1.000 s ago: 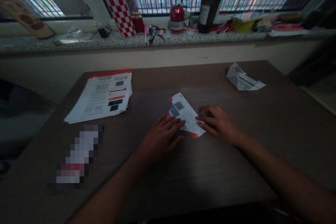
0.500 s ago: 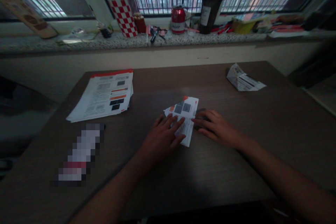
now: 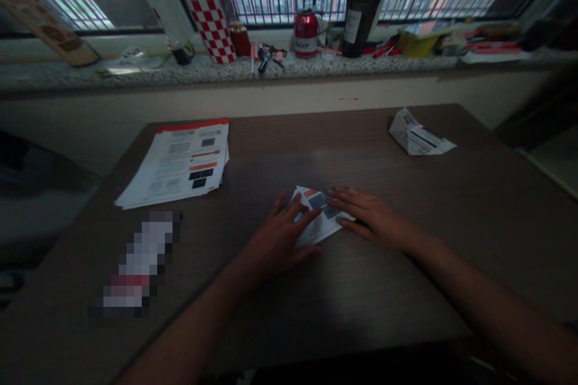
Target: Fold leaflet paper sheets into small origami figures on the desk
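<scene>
A folded sheet of printed paper (image 3: pixel 318 225), white with orange and grey patches, lies on the brown table (image 3: pixel 388 295) between my hands. My left hand (image 3: pixel 286 231) rests over its left side with the fingers spread and covers part of it. From the right, my right hand (image 3: pixel 365 213) lays its outstretched fingers on the paper's upper right part. Neither hand is closed around the paper. Its lower left edge is partly hidden under my left hand.
A stack of printed sheets (image 3: pixel 180 162) lies at the table's back left, with a blurred-out flat object (image 3: pixel 139 264) below it. Another folded paper (image 3: pixel 419 137) stands at the back right. Along the windowsill (image 3: pixel 149 78) are a red can (image 3: pixel 306 35), a checkered bottle (image 3: pixel 212 30) and small items.
The folded paper has turned clockwise, so its upper end now points right, under my right hand. My right fingers have moved slightly left onto it, and my left fingers have lifted and bent a little.
</scene>
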Tool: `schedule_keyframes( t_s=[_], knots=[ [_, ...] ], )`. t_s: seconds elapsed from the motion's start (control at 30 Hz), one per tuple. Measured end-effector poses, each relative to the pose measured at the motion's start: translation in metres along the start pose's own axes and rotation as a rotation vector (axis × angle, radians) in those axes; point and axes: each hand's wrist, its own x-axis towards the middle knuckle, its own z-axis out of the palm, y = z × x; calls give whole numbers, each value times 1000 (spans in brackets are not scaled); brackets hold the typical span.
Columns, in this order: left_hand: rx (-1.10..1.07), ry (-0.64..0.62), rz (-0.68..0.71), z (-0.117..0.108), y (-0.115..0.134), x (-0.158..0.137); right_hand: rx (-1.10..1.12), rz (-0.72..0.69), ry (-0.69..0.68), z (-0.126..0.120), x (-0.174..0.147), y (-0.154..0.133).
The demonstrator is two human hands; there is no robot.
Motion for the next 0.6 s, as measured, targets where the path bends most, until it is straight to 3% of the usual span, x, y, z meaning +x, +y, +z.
schedule_keyframes(
  t_s=[0.3,0.6],
  knots=[
    [-8,30,13,-1,-5,0,-2,-6,-4,-7,-1,-5],
    [-21,61,-66,-2,-4,-2,-40,17,6,-5,-3,-4]
  ],
)
